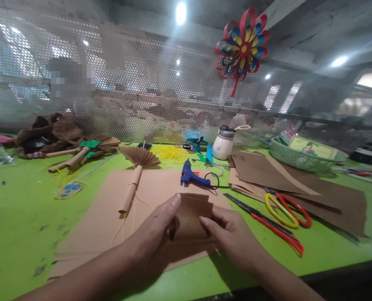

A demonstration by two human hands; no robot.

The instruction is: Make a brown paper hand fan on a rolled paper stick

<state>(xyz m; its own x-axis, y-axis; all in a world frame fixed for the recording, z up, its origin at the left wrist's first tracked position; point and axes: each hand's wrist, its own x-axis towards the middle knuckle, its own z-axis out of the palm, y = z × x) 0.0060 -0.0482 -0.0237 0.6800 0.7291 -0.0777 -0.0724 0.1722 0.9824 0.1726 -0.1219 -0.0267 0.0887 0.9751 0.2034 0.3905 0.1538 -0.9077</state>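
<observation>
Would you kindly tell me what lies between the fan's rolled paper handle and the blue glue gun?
In the head view, only a bare stretch of the tan paper sheet shows straight between them.

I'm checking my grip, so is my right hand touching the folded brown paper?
Touching: the head view shows the right hand's thumb lying on the front of the folded brown paper.
</observation>
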